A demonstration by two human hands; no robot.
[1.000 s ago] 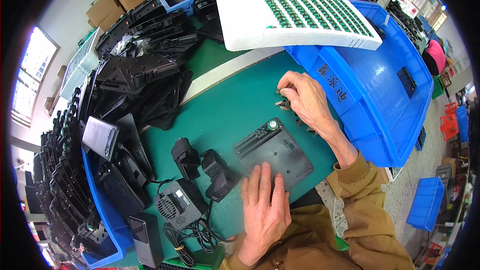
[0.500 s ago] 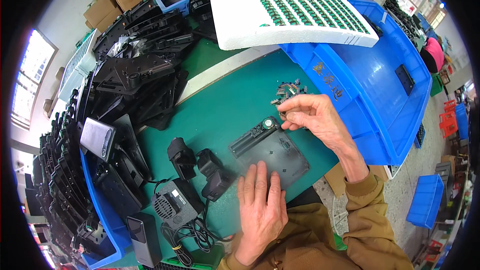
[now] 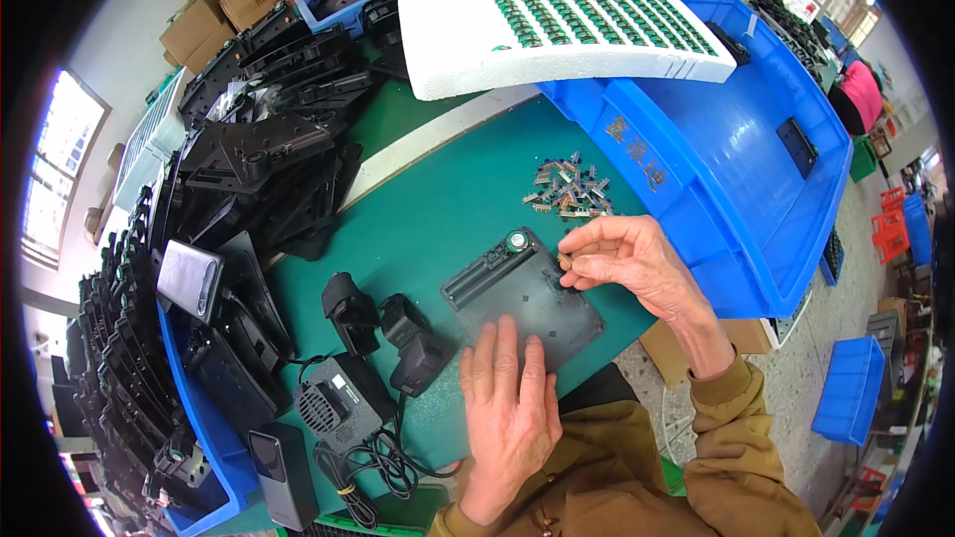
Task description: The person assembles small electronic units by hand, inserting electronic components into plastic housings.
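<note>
A flat black plastic housing [image 3: 532, 303] lies on the green work mat, with a long slot and a small round green-and-silver part [image 3: 516, 240] along its far edge. My left hand [image 3: 509, 408] rests with its fingers stretched out on the housing's near left part. Over the housing's far right edge, my right hand [image 3: 622, 259] pinches a small electronic component [image 3: 565, 261], mostly hidden by thumb and forefinger. Beyond it on the mat lies a loose pile of similar small components [image 3: 571, 186] with metal pins.
A white foam tray [image 3: 438, 30] with rows of green parts rests on a blue bin [image 3: 686, 219] at the right. Black housings [image 3: 259, 149] are heaped at the left. Near my left hand are a black adapter [image 3: 343, 403], coiled cable [image 3: 383, 467] and a power bank [image 3: 283, 477].
My right hand has come nearer from the component pile to the housing's far right edge, uncovering the pile. My left hand still lies on the housing. The whole view has shifted slightly.
</note>
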